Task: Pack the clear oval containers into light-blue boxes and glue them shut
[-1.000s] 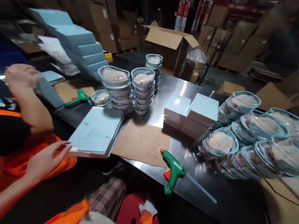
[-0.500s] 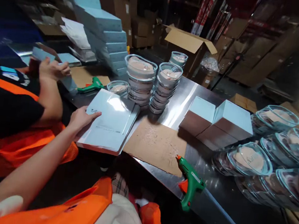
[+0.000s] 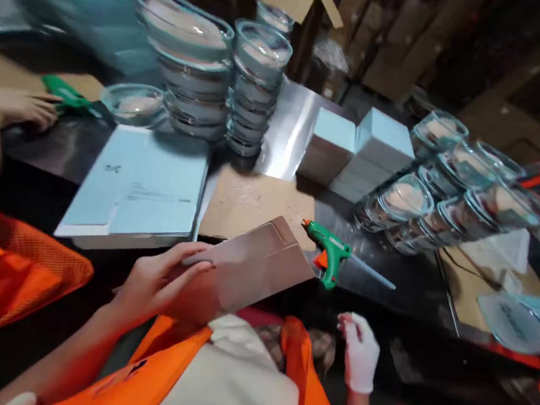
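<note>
A flat, folded cardboard box [image 3: 253,262] with a pinkish-brown side facing up is gripped along its left end by my left hand [image 3: 158,281], thumb on top. It is held in front of my body, just off the table edge. My right hand [image 3: 357,352], in a white glove with bare fingertips, hangs low to the right, its fingers loosely bent and apart, holding nothing visible. Nearest to it on the table lies a green glue gun [image 3: 330,251] with a glue stick out its back. A stack of flat light-blue boxes [image 3: 150,182] lies left of the held one.
A cardboard sheet [image 3: 235,202] with glue bits lies mid-table. Behind stand stacked clear bowls [image 3: 257,97]; assembled light-blue boxes [image 3: 384,141] and more bowls [image 3: 404,198] stand right. At left, a co-worker's hand [image 3: 27,110] is near another green glue gun [image 3: 68,94].
My left hand has moved right from the stack, now carrying a flat box. My gloved right hand has come into view. The camera view has swung right and down.
</note>
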A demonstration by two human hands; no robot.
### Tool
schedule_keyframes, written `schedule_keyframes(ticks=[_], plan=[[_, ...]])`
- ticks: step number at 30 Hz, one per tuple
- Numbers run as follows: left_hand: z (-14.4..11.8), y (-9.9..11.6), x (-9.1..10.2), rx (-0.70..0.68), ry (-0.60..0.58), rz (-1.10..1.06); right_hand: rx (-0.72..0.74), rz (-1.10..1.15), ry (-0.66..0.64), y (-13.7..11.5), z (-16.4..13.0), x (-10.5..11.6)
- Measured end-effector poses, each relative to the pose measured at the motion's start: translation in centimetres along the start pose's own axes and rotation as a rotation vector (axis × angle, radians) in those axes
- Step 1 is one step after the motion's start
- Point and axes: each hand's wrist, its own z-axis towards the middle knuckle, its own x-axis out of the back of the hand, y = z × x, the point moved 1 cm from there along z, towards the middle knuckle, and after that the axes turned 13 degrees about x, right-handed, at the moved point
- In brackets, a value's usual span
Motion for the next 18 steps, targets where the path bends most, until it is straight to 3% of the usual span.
schedule_keyframes(ticks=[2,5,7,10,13,16,18], plan=[[0.5,-0.4,-2.5,-0.116,-0.144,-0.008,0.179,-0.040,0.086,-1.9,-0.1,-0.5],[0.7,-1.4,-4.5,-0.244,-0.307,0.027,0.457,-0.075,-0.042,-4.8,2.3,-3.5],[0.4,-2.4,-4.5,-0.311,-0.334,0.053,0.466,-0.069,-0.139,-5.7,3.8,-5.2],[0.2,-4.2,-3.6,-0.358,-0.323,0.032,0.251,0.068,-0.426,-5.1,4.1,-6.4],[0.4,-5.5,-3.6,-0.341,-0.331,0.043,-0.072,0.407,-0.746,-3.2,2.7,-7.0],[-0.2,-6.0,-5.7,-0.386,-0.345,0.177,-0.274,0.685,-0.819,-1.7,0.8,-8.3],[-1.2,-6.1,-7.6,-0.425,-0.420,0.258,-0.336,0.760,-0.865,-1.4,-0.5,-9.0]])
